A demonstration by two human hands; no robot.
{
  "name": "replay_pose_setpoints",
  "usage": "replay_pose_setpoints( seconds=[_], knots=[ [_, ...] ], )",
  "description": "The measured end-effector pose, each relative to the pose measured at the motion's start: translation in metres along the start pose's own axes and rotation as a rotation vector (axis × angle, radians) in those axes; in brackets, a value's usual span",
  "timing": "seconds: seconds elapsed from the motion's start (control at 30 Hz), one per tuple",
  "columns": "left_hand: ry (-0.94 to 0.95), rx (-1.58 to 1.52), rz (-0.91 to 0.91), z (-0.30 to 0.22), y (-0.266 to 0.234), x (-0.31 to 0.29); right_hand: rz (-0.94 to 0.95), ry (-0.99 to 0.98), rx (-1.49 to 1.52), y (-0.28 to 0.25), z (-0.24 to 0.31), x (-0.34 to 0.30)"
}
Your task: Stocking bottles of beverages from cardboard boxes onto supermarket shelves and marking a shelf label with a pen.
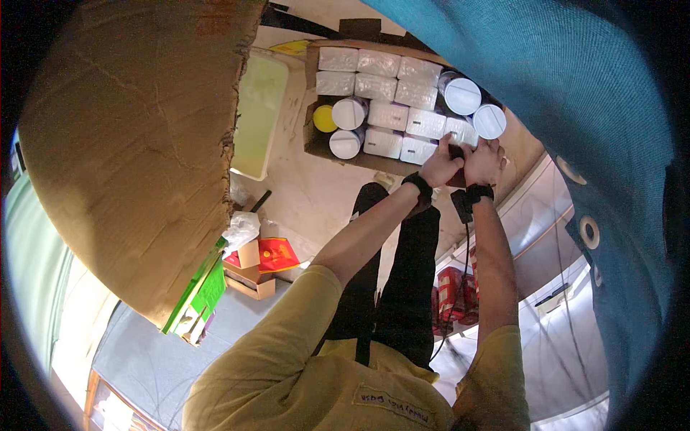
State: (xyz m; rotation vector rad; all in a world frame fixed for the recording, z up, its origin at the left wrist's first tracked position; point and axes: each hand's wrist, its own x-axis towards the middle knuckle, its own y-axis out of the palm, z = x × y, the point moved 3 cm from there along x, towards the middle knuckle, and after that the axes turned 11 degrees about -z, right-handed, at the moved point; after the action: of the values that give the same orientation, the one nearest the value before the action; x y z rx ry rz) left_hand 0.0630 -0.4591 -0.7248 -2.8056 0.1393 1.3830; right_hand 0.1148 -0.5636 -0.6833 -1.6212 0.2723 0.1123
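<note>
Fingers (445, 144) of both hands work near the near right corner of an open cardboard box (312, 135): the left hand (437, 168) has its index finger extended and thumb apart, the right hand (484, 164) is partly curled, and whether either grips anything cannot be told. Rows of white wrapped packs (387, 115) fill the box's middle. One corner pack (462, 128) lies just beyond the fingers, its long side running roughly left to right, with the left index fingertip nearest; contact is unclear. Just beyond the right fingers stands a white-lidded canister (490, 121).
</note>
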Motion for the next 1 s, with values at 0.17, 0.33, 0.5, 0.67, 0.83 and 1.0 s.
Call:
replay_pose_setpoints(
  seconds=[0.17, 0.33, 0.5, 0.67, 0.83, 1.0],
  knots=[
    [0.088, -0.219, -0.009, 0.014, 0.003, 0.004, -0.123, -0.046, 0.052, 0.004, -0.005, -0.009],
    [0.065, -0.2, 0.122, 0.005, -0.021, -0.013, -0.338, -0.149, 0.4, -0.023, -0.012, -0.042],
    [0.05, -0.016, -0.077, -0.002, -0.046, -0.069, -0.286, -0.056, 0.56, -0.047, -0.034, -0.099],
    [0.274, 0.375, 0.001, 0.032, -0.085, -0.104, -0.168, 0.071, 0.586, -0.076, -0.026, -0.162],
    [0.146, 0.192, -0.042, 0.007, -0.072, -0.177, -0.087, 0.206, 0.63, -0.094, -0.055, -0.23],
    [0.247, 0.367, 0.133, -0.016, -0.086, -0.209, -0.048, 0.279, 0.732, -0.116, -0.065, -0.283]
  ],
)
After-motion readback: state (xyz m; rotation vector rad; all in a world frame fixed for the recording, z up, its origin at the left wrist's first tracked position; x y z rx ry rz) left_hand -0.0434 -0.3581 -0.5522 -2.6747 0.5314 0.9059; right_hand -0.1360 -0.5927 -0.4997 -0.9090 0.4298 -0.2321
